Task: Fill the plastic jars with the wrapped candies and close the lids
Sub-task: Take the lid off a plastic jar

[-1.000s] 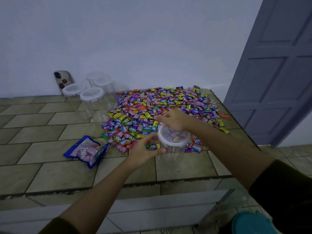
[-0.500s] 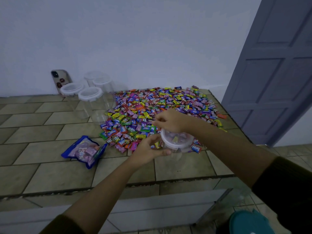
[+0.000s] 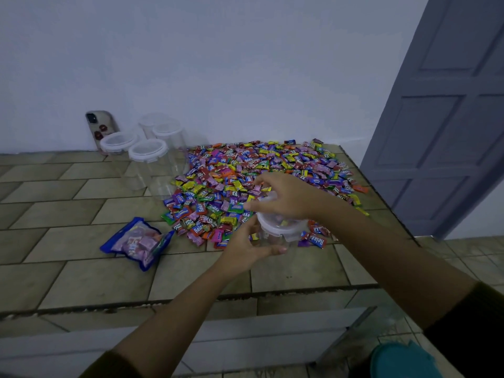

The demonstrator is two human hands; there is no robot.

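Note:
A clear plastic jar (image 3: 274,241) with a white lid (image 3: 290,232) stands at the near edge of the candy pile, a few candies visible inside. My left hand (image 3: 245,251) grips the jar's side from the left, thumb across its front. From above, my right hand (image 3: 283,199) grips the lid with curled fingers and hides most of it. The wrapped candies (image 3: 261,173) lie in a wide, colourful heap on the tiled counter (image 3: 81,274) behind the jar.
Several empty lidded jars (image 3: 148,165) stand at the back left, beside a phone (image 3: 98,126) leaning on the wall. A blue candy bag (image 3: 136,242) lies left of the pile. A grey door (image 3: 450,118) is at right, a teal object (image 3: 401,361) below the counter edge.
My right hand has slid further over the lid and now covers most of it. The jar sits slightly lower, still held by my left hand.

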